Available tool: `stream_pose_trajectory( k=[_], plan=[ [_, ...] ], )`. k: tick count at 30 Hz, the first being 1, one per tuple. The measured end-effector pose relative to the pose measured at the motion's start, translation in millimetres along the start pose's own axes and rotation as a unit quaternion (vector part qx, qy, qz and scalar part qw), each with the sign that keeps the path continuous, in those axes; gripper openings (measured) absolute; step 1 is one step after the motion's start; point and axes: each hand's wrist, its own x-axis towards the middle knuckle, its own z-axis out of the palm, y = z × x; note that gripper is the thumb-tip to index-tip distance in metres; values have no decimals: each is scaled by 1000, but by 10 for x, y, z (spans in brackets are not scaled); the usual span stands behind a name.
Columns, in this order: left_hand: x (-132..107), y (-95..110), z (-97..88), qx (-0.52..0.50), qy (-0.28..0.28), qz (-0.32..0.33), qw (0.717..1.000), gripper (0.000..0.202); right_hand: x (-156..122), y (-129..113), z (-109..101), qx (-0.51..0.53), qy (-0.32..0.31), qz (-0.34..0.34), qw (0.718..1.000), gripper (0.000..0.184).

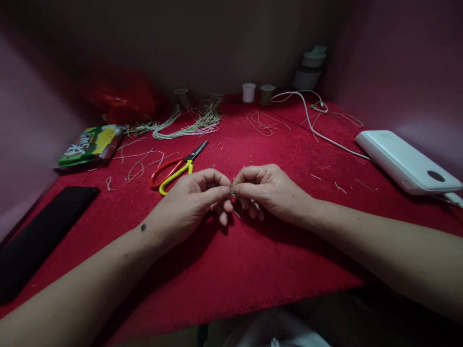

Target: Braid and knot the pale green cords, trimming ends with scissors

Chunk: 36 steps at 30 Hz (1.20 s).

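In the head view we see a green packet [92,144] near the left edge of the red surface [253,270], its contents hidden. White jars [311,67] stand at the far right corner, too dim for us to tell what they hold. At the middle of the surface our left hand [195,205] and right hand [271,190] meet. The thumb and forefinger of each are pinched tight on a tiny cord piece [232,192] between their tips, and the other fingers curl under. Scissors [177,169] lie just beyond the left hand. A cord bundle [195,123] and spools [249,91] sit toward the far edge, and a white power bank [407,161] lies by the right edge.
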Motion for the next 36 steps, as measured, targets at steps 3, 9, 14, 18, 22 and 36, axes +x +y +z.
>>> stream_pose_trajectory(
  k=[3, 9, 14, 18, 22, 36],
  plan=[
    [-11, 9, 2, 6, 5, 1, 1000, 11, 0, 7, 0, -3, 3, -1, 1000, 7],
    [-17, 19, 8, 26, 12, -1, 1000, 12, 11, 8, 25, 21, 22, 2, 1000, 1],
    [-8, 2, 11, 32, 14, -8, 999, 14, 6, 20, 36, 50, 11, -21, 998, 11],
    [-10, -9, 1, 1, 7, -15, 1000, 12, -4, 23, 33, 34, 14, -15, 999, 5],
    [-7, -7, -5, -34, 3, -22, 999, 13, -12, 11, 41, 24, 9, -14, 1000, 6],
    [-1, 22, 16, -29, 35, -7, 999, 12, -16, 23, 47, 0, 9, -15, 1000, 10]
  ],
)
